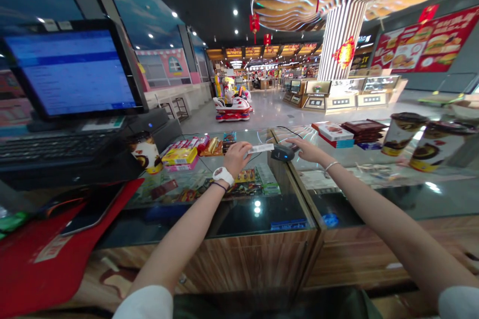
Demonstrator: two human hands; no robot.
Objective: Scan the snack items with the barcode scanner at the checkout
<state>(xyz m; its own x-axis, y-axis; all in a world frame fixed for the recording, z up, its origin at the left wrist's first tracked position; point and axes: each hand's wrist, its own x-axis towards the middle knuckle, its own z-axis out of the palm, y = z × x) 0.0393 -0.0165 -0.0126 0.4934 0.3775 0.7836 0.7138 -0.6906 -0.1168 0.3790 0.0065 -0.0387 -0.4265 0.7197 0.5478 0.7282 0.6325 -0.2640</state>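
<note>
Near edge, L, of glass-topped wooden counter (224, 219): flat red mat (22, 274); toward far R corner, L hand (236, 158) pinching narrow, flat, white, paper-like slip (263, 147); just beside slip's R end, rounded black plastic scanner (280, 152); R hand (307, 152) on it, can't tell if gripping; risk: loose pinch could drop slip, or scanner bump & bend it.

Short white sleeves (144, 304) are worn; left wrist (231, 165) is ringed by white watch (223, 176), thin dark band (218, 185); right wrist (326, 160) by slim pale bracelet (331, 165).
</note>
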